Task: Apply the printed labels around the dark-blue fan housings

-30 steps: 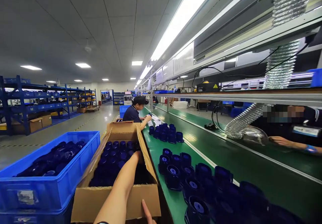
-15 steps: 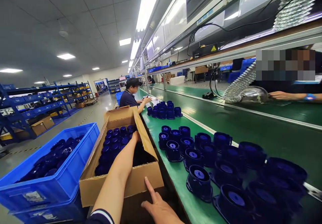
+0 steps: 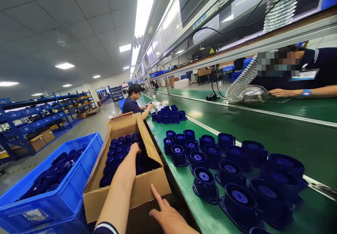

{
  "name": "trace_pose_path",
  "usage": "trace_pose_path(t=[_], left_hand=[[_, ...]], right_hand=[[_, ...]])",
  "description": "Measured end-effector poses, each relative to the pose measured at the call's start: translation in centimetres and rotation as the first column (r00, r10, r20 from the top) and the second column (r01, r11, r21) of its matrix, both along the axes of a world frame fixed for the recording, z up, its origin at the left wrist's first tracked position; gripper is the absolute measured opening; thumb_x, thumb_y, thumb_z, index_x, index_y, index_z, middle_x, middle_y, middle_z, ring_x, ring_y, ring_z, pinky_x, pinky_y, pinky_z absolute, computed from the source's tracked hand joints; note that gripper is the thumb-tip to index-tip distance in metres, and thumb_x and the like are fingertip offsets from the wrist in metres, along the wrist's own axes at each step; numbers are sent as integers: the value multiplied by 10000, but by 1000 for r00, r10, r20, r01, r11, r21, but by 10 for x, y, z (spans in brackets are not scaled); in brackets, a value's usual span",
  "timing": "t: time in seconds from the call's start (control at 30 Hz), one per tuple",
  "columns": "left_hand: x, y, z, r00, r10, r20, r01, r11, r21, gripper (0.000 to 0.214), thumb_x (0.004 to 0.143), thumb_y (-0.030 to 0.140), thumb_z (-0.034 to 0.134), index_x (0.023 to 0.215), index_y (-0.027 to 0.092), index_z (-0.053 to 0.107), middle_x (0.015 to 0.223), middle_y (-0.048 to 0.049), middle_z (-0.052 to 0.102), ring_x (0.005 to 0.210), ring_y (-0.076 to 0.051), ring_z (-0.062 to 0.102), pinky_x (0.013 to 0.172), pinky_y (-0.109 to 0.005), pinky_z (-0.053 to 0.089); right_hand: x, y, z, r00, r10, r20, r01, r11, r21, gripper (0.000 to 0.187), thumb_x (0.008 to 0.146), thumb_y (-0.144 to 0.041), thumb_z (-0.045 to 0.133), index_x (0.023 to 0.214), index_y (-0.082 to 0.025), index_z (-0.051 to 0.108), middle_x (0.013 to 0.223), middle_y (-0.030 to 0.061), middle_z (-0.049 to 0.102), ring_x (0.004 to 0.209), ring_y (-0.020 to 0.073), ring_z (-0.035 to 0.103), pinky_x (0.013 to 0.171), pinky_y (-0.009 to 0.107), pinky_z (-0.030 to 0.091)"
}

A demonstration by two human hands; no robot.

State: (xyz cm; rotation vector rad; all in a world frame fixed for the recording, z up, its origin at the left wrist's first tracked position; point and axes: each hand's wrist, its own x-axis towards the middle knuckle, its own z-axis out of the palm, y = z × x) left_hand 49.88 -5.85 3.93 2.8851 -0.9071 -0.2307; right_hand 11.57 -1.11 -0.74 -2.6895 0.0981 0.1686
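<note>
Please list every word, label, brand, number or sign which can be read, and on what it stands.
No word or number can be read.
Yellow triangle sign, on the black box: symbol too small.
White label, on the blue bin: blurred.
Badge, on the co-worker at right: too small.
Blue labels, on the overhead rail: too small.
White sheets, on the green bench: any print too small.

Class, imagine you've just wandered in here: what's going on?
A person's left hand is inside an open cardboard box among dark blue parts; its fingertips are hidden, so its grip cannot be seen. The right hand is at the box's front, index finger extended towards it. Similar blue pieces stand grouped on the green bench to the right, and a blue bin of dark blue items is on the left.
</note>
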Motion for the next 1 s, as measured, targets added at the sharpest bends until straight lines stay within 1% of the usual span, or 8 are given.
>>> trace_pose_path(t=[0.13,0.23,0.43,0.57,0.63,0.7,0.83,1.0], left_hand=[[6,-5,4,996,16,-93,-11,999,53,273,997,336,742,1193,152,692,1179,-76,714,1021,-227,719,873,-398,646],[6,-4,3,994,27,-104,-22,998,54,282,1011,350,723,1204,147,688,1166,-75,717,996,-223,723,860,-397,650],[-2,1,2,1000,7,-2,-7,1000,3,319,989,342,751,1248,170,680,1298,-98,684,1195,-273,677,1002,-460,603],[-2,0,10,1000,10,-14,-10,1000,16,287,980,324,764,1209,168,694,1258,-90,697,1174,-268,685,988,-450,607],[-2,2,12,999,15,-35,-14,1000,18,271,978,326,767,1190,170,699,1222,-80,708,1139,-257,700,958,-428,618],[-4,4,12,998,20,-57,-19,1000,8,262,988,339,755,1178,166,702,1184,-73,717,1083,-244,715,917,-407,630],[-7,9,21,998,34,-55,-36,998,-45,278,1005,363,733,1196,164,695,1164,-68,722,1018,-227,727,862,-375,641],[9,25,55,997,75,-24,-75,997,-28,270,1015,366,719,1179,153,695,1140,-67,728,988,-217,730,851,-373,645]], right_hand=[[1,0,0,1000,-1,8,0,1000,9,617,655,-174,879,1235,-303,716,1770,-35,-211,1334,435,575,1016,555,595],[3,0,-2,1000,-6,1,6,1000,17,607,668,-195,877,1239,-322,718,1764,-58,-229,1337,419,578,1024,545,593],[3,2,3,999,-15,-36,15,1000,5,550,734,-179,833,1247,-348,729,1775,-64,-188,1325,402,596,1025,556,593],[0,4,22,997,-2,-83,-1,999,-37,642,713,4,731,1264,-324,732,1791,25,-102,1331,431,593,985,577,612],[-3,5,31,995,6,-96,-10,999,-45,665,706,51,697,1270,-299,730,1788,76,-86,1328,442,593,976,588,614],[-4,5,34,996,10,-90,-14,999,-47,655,726,59,675,1281,-287,723,1787,89,-86,1338,443,588,992,592,607],[1,4,23,997,-10,-82,7,999,-45,631,744,41,665,1268,-305,726,1792,33,-91,1346,424,585,1002,574,602],[14,1,-2,998,-52,-48,53,998,33,406,824,-91,657,1118,-343,778,1792,-101,-15,1330,369,601,1041,550,580]])
